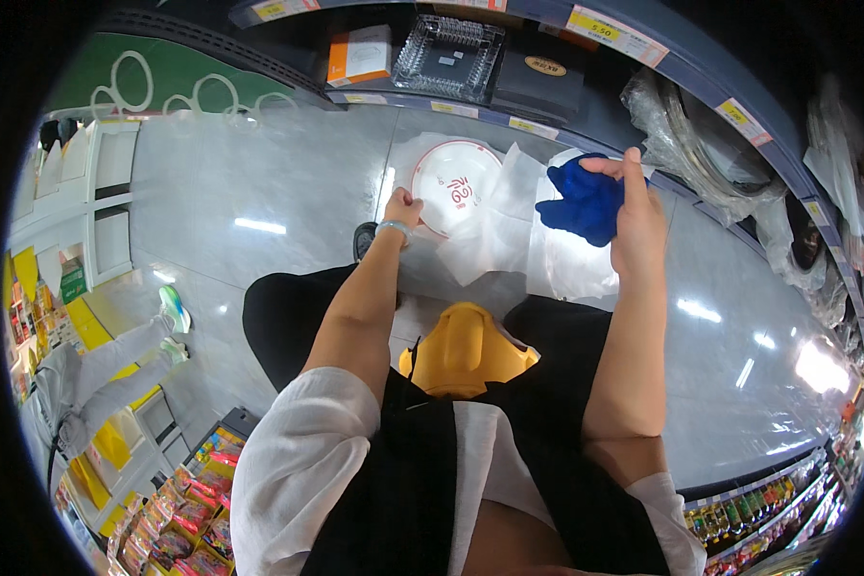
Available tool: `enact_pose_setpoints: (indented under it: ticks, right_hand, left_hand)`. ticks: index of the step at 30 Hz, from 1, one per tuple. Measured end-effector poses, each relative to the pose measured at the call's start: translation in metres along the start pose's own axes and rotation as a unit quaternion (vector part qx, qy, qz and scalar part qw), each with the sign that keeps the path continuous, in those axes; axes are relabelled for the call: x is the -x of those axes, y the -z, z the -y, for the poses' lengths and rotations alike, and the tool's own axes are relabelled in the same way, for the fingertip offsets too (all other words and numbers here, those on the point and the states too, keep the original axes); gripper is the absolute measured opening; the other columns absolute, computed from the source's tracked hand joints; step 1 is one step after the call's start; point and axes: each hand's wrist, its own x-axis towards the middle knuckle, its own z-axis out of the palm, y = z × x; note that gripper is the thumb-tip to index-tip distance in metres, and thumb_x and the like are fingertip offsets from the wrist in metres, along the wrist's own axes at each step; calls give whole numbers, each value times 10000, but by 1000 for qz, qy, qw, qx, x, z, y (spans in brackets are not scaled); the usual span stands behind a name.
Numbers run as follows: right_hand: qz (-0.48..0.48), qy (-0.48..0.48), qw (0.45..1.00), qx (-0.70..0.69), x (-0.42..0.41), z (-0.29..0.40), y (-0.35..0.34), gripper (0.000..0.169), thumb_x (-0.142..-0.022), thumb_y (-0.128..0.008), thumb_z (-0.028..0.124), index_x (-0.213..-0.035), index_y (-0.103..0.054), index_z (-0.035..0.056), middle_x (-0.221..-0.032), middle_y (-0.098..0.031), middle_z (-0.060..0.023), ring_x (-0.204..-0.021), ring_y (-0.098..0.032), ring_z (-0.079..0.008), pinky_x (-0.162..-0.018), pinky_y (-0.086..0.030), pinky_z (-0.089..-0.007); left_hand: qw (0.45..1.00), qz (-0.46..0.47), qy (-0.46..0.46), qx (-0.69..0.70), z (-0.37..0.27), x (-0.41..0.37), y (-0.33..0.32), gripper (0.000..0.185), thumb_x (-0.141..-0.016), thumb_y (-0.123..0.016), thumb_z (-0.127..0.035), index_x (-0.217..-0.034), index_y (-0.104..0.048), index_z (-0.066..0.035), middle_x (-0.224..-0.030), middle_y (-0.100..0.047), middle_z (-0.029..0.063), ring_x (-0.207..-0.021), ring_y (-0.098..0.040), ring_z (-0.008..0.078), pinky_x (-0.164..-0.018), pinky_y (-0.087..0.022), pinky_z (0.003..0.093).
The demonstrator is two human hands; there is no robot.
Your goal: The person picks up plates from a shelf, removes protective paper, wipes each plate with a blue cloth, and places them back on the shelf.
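A round white plate (457,186) with a red rim line and red markings lies on thin white wrapping sheets (486,241) low before me. My left hand (404,210), a pale bangle on its wrist, pinches the plate's lower left edge. A dark blue cloth (587,200) is held in my right hand (635,209), with the index finger extended and the thumb on the cloth. Beneath the cloth is a white wrapped stack or packet (579,270); what it contains is hidden. Between my knees stands a yellow plastic stool (463,345).
A low shelf ahead bears a clear ridged tray (448,57), a black box (540,79) and an orange-and-white box (360,55). Plastic-wrapped round metal trays (713,144) fill the shelf at right. A person (93,381) is at far left, near packaged snacks (187,518).
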Motion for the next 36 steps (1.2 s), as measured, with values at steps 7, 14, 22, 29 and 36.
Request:
enact_pose_setpoints:
  ticks: [7, 14, 22, 29, 36]
  right_hand:
    - [22, 56, 998, -20, 13, 9, -21, 510, -897, -430, 489, -869, -636, 24, -761, -630, -93, -570, -592, -152, -518, -479, -239]
    - [170, 109, 971, -130, 49, 31, -67, 473, -911, -439, 436, -957, -627, 4, -766, -627, -80, -649, -597, -139, -612, -492, -232]
    - [48, 328, 772, 543, 52, -42, -123, 607, -873, -471, 345, -1355, -277, 30, -1277, -359, -282, -1200, -355, -432, -1005, -301, -414]
    - [292, 266, 838, 376, 59, -44, -133, 442, -857, -451, 186, -1266, -390, 29, -1247, -387, -238, -1201, -362, -391, -1000, -302, -482]
    - [-58, 412, 771, 482, -10, -60, -130, 511, -783, -592, 184, -1239, -396, 64, -1233, -409, -223, -1190, -355, -370, -984, -295, -459]
  left_hand:
    - [985, 38, 10, 167, -62, 73, 76, 441, -685, -536, 64, -1121, -467, 64, -924, -599, 159, -742, -634, 253, -619, -555, 351]
    - [934, 194, -33, 299, -145, 181, 163, 480, -707, -422, 84, -1185, -428, 40, -1066, -563, 185, -935, -599, 295, -808, -510, 396]
    - [883, 202, -74, 418, -171, 182, 122, 395, -927, -444, -308, -1231, -433, -57, -1127, -566, 79, -972, -586, 208, -792, -493, 353]
    - [857, 257, -55, 443, -154, 141, 101, 408, -932, -398, -420, -1174, -467, -99, -1072, -566, 45, -948, -572, 161, -765, -494, 317]
    - [871, 270, -106, 396, -172, 166, 89, 462, -953, -365, -370, -1297, -357, -62, -1196, -514, 70, -1071, -521, 163, -888, -440, 318]
